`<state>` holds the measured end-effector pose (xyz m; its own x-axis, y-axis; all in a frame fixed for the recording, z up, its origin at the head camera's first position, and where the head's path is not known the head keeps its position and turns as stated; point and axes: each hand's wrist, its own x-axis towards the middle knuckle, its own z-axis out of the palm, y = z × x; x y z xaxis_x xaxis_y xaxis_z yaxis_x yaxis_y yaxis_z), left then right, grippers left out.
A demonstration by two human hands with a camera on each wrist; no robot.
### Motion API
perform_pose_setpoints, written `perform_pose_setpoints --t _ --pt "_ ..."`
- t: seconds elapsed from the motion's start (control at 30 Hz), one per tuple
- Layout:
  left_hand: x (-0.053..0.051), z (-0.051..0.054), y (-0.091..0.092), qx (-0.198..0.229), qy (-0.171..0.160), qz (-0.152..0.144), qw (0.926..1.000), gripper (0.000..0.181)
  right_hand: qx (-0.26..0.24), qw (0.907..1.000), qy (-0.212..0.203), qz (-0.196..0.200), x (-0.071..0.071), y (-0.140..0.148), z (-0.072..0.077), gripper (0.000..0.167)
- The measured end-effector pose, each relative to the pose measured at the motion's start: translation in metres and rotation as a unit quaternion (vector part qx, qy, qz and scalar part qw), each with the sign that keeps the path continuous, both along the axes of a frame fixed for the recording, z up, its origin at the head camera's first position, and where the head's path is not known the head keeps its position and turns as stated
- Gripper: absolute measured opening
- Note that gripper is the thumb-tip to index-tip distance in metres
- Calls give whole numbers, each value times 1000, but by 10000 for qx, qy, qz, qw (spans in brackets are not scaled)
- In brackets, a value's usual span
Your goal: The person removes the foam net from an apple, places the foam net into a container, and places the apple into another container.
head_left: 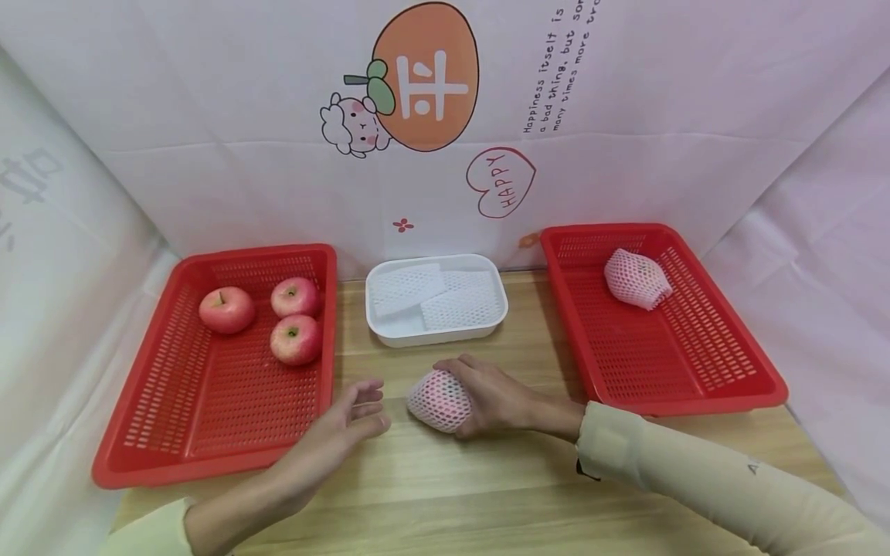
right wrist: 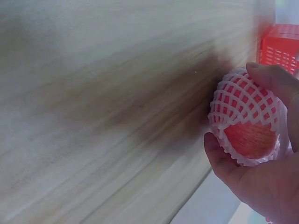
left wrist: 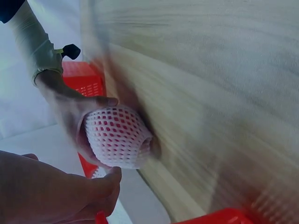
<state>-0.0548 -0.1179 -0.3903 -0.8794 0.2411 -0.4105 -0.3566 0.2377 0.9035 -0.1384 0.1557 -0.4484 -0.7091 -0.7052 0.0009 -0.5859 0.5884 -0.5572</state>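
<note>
An apple in a white foam net (head_left: 439,401) is at the middle of the wooden table, gripped from its right side by my right hand (head_left: 492,397). In the right wrist view the thumb and fingers curl round the netted apple (right wrist: 245,105), and bare red skin shows through an opening in the net. My left hand (head_left: 348,423) is held to the left of it, fingers relaxed and parted, with a gap to the net in the head view. The left wrist view has the left hand (left wrist: 60,191) beside the netted apple (left wrist: 117,135).
A red basket (head_left: 260,457) at the left holds three bare apples (head_left: 226,310). At the back middle stands a white tray (head_left: 438,337) with flat foam nets (head_left: 462,297). Another red basket (head_left: 695,405) at the right holds one netted apple (head_left: 634,278). White printed cloth hangs behind.
</note>
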Motion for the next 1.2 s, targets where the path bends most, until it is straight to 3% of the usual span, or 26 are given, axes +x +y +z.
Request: perform_pose_setpoints --t 0.33,0.67,0.97,1.2 --pt "7 -15 12 -44 -138 54 9999 65 29 9997 -217 -73 1 1 -4 106" --pt "8 -28 21 -78 -75 108 9999 65 -185 9998 6 20 3 6 -4 124" --pt "6 -37 23 -79 7 206 9998 66 -390 9982 -209 -405 4 9 0 125" --pt "5 -41 23 -10 -74 225 9997 69 -512 9977 366 -235 6 8 -7 119"
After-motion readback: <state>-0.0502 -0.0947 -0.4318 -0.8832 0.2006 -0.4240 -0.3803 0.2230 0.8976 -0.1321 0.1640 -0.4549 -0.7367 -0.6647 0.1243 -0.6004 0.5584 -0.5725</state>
